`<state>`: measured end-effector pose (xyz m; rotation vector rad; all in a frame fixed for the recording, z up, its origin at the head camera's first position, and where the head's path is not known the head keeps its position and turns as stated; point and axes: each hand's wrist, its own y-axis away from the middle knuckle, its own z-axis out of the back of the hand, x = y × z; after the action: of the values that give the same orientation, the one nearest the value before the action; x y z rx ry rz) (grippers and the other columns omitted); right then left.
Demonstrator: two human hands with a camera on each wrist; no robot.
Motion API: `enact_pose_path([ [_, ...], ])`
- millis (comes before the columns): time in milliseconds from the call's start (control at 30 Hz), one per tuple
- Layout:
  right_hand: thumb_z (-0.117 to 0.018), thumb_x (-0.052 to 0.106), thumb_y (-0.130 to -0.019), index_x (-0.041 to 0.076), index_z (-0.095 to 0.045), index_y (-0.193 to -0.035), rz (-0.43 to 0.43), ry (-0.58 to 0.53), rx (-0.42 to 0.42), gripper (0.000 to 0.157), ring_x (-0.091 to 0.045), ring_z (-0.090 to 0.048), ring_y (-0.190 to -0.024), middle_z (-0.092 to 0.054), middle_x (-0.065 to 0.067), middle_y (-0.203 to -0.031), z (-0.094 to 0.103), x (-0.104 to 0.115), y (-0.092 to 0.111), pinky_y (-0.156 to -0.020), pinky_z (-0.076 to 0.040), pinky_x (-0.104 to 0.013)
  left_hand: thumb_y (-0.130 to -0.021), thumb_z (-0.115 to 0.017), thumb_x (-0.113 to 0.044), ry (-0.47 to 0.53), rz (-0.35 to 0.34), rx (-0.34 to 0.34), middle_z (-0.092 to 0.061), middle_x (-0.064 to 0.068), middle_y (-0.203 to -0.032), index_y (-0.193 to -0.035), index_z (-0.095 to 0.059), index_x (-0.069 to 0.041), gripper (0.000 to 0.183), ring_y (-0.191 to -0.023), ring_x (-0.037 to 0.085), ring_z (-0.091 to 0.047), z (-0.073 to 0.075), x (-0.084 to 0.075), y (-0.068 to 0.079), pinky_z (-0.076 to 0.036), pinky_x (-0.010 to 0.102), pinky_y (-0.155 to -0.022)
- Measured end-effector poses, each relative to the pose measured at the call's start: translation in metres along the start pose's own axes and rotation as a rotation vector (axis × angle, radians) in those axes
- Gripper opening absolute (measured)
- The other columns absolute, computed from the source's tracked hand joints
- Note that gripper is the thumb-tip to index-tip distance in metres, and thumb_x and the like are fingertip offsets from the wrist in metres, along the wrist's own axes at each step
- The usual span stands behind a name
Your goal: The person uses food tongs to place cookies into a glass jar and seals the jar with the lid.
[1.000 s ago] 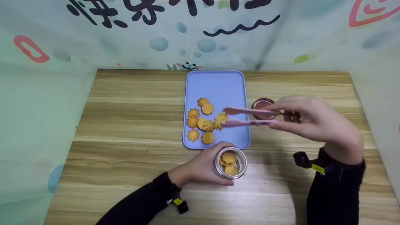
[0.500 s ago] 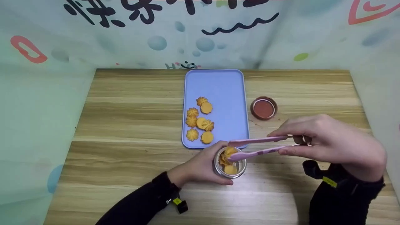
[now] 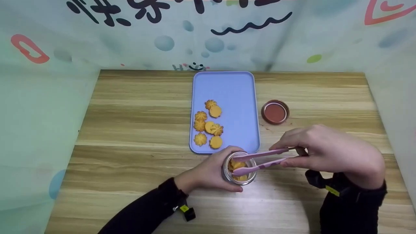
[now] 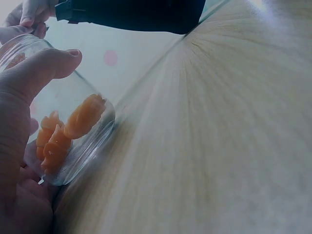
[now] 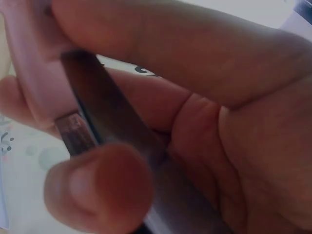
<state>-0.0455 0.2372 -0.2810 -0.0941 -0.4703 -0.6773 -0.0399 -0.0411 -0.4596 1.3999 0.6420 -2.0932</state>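
My left hand (image 3: pixel 213 174) grips a clear glass jar (image 3: pixel 253 178) around its side on the table, thumb and fingers curled about it. Several golden cookies (image 4: pixel 84 117) lie inside the jar, piled near its bottom in the left wrist view. From the right, my right hand (image 3: pixel 320 149) holds pink tongs (image 3: pixel 269 164) with metal arms, seen close up in the right wrist view. The tong tips stand spread at the jar's mouth, over the cookies. Whether they touch a cookie is hard to tell. Several flower-shaped cookies (image 3: pixel 200 139) sit on the blue tray (image 3: pixel 234 91), toward its left side.
A reddish-brown jar lid (image 3: pixel 275 112) lies upturned on the wooden table (image 3: pixel 136 130), right of the tray. The tray's near edge is close behind the jar. A printed curtain (image 3: pixel 130 45) closes off the back and both sides.
The tongs in my right hand have come from above the tray to the jar's mouth, bringing one cookie, and their tips are now spread. My left hand has kept the jar in place.
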Motion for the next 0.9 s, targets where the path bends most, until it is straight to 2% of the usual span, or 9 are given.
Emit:
enact_pose_path([
  [167,-0.061,0.049,-0.088,0.044,-0.062,-0.106,-0.026,-0.037,0.021,0.019,0.007,-0.048,-0.064,-0.061,0.027,-0.092,-0.0015,0.0024,-0.0042,-0.055,-0.041,-0.008,-0.059,-0.091,-0.033,0.004,0.009,0.004,-0.054,-0.013,-0.125,-0.134,-0.038,-0.027,0.092,-0.116,0.004,-0.052,0.0045,-0.0134,0.0005,-0.043,0.03,-0.106],
  [367,-0.062,0.053,-0.085,0.043,-0.062,-0.108,-0.048,-0.04,0.021,0.025,0.005,-0.047,-0.06,-0.062,0.026,-0.09,-0.0034,0.0017,-0.0074,-0.05,-0.041,-0.011,-0.059,-0.091,-0.031,0.029,0.004,0.009,-0.057,-0.003,-0.126,-0.134,-0.038,-0.028,0.091,-0.117,0.01,-0.054,0.0046,-0.012,0.0004,-0.042,0.03,-0.106],
  [500,-0.062,0.053,-0.085,0.041,-0.062,-0.112,-0.063,-0.033,0.009,0.03,0.005,-0.047,-0.057,-0.062,0.024,-0.089,-0.0027,-0.0003,-0.0063,-0.05,-0.041,-0.01,-0.059,-0.091,-0.03,0.038,-0.017,0.006,-0.056,-0.007,-0.128,-0.135,-0.038,-0.031,0.092,-0.119,0.014,-0.054,0.0042,-0.0093,0.0001,-0.041,0.031,-0.108],
  [667,-0.064,0.046,-0.087,0.039,-0.061,-0.116,-0.022,-0.04,-0.059,0.031,0.007,-0.049,-0.059,-0.061,0.024,-0.089,-0.0009,-0.0017,-0.0034,-0.054,-0.041,-0.007,-0.06,-0.09,-0.03,0.013,-0.052,-0.003,-0.053,-0.011,-0.132,-0.138,-0.036,-0.032,0.095,-0.124,0.012,-0.051,0.0043,-0.0094,-0.0003,-0.038,0.031,-0.111],
  [767,-0.067,0.04,-0.086,0.035,-0.062,-0.118,0.015,-0.033,-0.107,0.032,0.008,-0.052,-0.066,-0.062,0.024,-0.096,-0.001,-0.0026,-0.0041,-0.06,-0.043,-0.006,-0.06,-0.09,-0.031,0.014,-0.032,0.004,-0.052,-0.013,-0.132,-0.138,-0.036,-0.033,0.095,-0.124,0.009,-0.049,0.0042,-0.0097,0.0,-0.038,0.031,-0.11],
  [900,-0.071,0.033,-0.085,0.029,-0.063,-0.117,0.038,-0.016,-0.171,0.034,0.005,-0.054,-0.073,-0.061,0.02,-0.099,-0.0025,-0.0054,-0.0091,-0.066,-0.045,-0.008,-0.06,-0.091,-0.028,0.042,-0.032,0.015,-0.052,-0.01,-0.131,-0.137,-0.04,-0.031,0.093,-0.123,0.013,-0.051,0.004,-0.0103,0.0001,-0.037,0.032,-0.111],
])
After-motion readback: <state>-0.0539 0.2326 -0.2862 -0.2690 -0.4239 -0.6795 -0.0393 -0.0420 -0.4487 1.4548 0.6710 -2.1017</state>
